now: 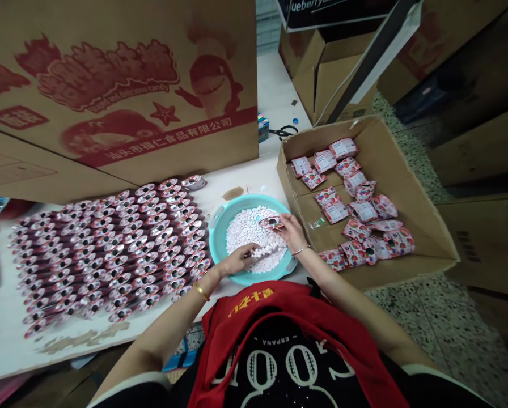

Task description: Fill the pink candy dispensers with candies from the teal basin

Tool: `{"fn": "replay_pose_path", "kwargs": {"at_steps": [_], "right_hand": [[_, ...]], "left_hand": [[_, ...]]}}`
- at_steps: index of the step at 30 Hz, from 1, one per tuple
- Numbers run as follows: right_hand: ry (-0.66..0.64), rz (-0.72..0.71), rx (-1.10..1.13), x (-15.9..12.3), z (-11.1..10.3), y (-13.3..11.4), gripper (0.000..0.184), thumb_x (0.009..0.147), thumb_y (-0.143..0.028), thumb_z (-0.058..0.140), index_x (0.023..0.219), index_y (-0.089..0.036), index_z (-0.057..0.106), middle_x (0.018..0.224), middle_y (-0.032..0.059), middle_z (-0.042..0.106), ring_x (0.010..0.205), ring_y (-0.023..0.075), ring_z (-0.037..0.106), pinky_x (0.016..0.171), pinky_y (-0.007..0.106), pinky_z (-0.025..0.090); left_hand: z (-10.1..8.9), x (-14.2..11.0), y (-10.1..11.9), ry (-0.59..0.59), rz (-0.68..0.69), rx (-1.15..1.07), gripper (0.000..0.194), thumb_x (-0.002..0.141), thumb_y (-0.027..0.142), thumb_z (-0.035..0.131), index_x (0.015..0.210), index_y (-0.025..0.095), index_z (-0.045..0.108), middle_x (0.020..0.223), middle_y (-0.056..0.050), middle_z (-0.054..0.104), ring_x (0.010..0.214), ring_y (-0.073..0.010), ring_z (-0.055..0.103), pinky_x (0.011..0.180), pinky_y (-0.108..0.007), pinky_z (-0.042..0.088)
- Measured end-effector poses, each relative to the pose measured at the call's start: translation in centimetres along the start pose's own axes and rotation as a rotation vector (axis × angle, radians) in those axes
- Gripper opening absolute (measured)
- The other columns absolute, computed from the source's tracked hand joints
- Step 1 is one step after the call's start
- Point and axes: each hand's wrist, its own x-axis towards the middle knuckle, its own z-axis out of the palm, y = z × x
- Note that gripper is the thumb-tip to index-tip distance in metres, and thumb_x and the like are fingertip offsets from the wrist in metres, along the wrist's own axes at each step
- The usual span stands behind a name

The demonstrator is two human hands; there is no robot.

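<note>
A turquoise basin [215,249] full of small white candies [241,226] stands on the table in front of me. Over its right side, my right hand [291,232] pinches a small red and white packet [271,222] with a dark round opening on its top. My left hand [240,259] is at the candies with its fingers curled. Ahead of those fingers a mound of candies rises above the rest, with a dark edge under it. What carries the mound, perhaps a scoop, is hidden by the candies.
Many matching packets [130,249] stand in tight rows left of the basin. On the right, an open cardboard box [294,198] holds several filled packets [364,211]. A big printed carton [152,85] rises behind the rows. Black scissors [283,132] lie beyond the basin.
</note>
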Motion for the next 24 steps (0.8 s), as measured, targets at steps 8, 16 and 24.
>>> {"fn": "replay_pose_path", "kwargs": {"at_steps": [8,16,24], "right_hand": [[0.004,-0.032,-0.07,-0.2,0.5,1.5,0.044,0.057,-0.052,0.079,0.08,-0.023,0.056,0.077,-0.0057,0.059,0.066,0.0088,0.056,0.062,0.023,0.052],[-0.024,-0.046,-0.126,-1.1,1.6,3.3,0.046,0.057,-0.053,0.078,0.084,-0.023,0.056,0.074,-0.0055,0.056,0.068,0.0106,0.055,0.064,0.025,0.051],[-0.053,0.093,0.034,-1.0,1.4,2.9,0.044,0.059,-0.051,0.078,0.08,-0.022,0.053,0.075,-0.0046,0.058,0.068,0.0111,0.056,0.065,0.026,0.051]], "left_hand": [[-7.0,-2.9,6.4,0.151,0.079,0.25,0.032,0.089,0.025,0.048,0.12,0.02,0.054,0.118,-0.008,0.062,0.105,-0.0192,0.058,0.093,-0.033,0.048],[-5.8,-0.8,15.1,0.028,-0.16,1.068,0.056,0.084,0.002,0.037,0.139,0.014,0.038,0.104,-0.016,0.064,0.082,-0.023,0.066,0.066,-0.033,0.051],[-8.6,-1.9,15.7,0.135,-0.087,1.026,0.024,0.09,0.021,0.045,0.111,0.018,0.056,0.094,-0.009,0.064,0.078,-0.0202,0.064,0.064,-0.031,0.049]]}}
